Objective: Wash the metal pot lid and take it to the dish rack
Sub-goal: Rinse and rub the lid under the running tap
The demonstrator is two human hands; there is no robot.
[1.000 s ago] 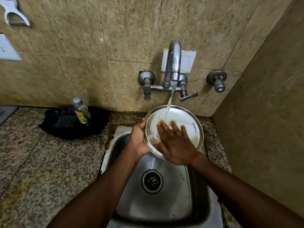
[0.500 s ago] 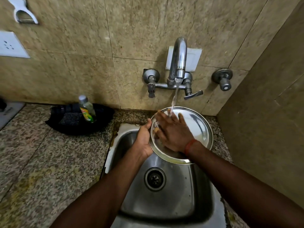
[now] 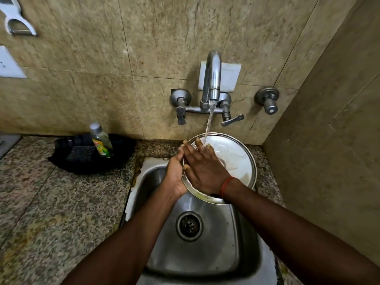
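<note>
The round metal pot lid [image 3: 238, 161] is held tilted over the steel sink [image 3: 205, 254], under running water from the wall tap [image 3: 212, 79]. My left hand [image 3: 174, 175] grips the lid's left rim. My right hand [image 3: 203, 167] lies flat on the lid's inner face with its fingers spread, fingertips under the stream. The lid's lower left part is hidden behind my hands.
A green dish-soap bottle [image 3: 100, 140] stands in a black holder [image 3: 67, 159] with a dark scrubber on the speckled granite counter [image 3: 51, 212] to the left. Tiled walls close in behind and on the right. A drain [image 3: 189, 226] sits mid-sink.
My right hand has slid up and left across the lid's inner face, from its lower middle to under the water stream. The left hand keeps its hold on the rim.
</note>
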